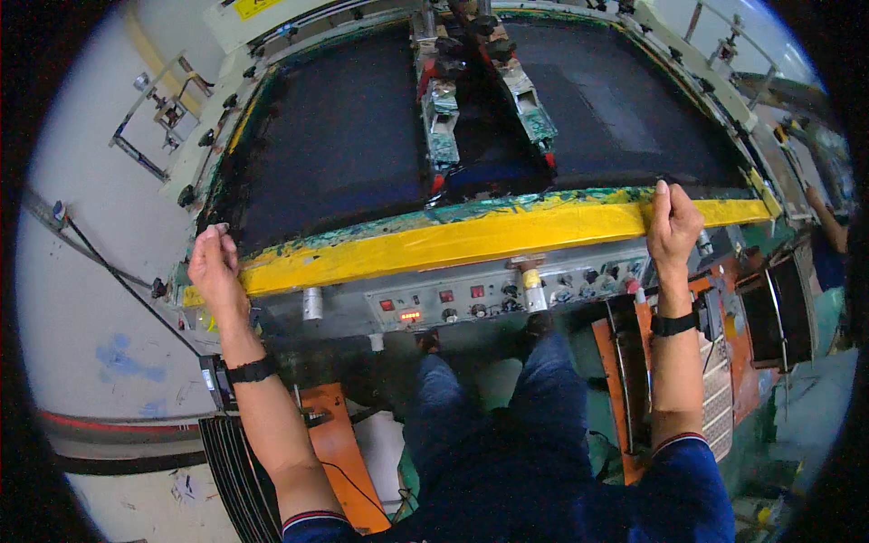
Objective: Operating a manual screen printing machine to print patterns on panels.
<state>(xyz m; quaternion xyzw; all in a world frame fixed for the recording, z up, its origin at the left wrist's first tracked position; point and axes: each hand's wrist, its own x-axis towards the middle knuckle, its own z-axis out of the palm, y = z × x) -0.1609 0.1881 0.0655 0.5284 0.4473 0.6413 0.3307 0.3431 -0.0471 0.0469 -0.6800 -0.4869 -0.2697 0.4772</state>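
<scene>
A wide screen-printing frame (507, 228) lies before me, its front bar wrapped in yellow tape and smeared with green ink. Dark mesh (344, 136) fills it. At the front left corner is my left hand (215, 264), thumb and fingers pinched together. My right hand (674, 228) is closed over the right part of the yellow bar, thumb against the curled forefinger. What either pinch holds, if anything, I cannot make out. Between the hands, two ink-stained metal arms (442, 122) with red tips reach over the mesh toward me.
Below the bar runs a control panel (507, 294) with red switches, knobs and a lit red display. Orange panels (339, 443) and black ribbed racks (237, 471) stand beside my legs. Another person's arm (826, 217) shows at the far right.
</scene>
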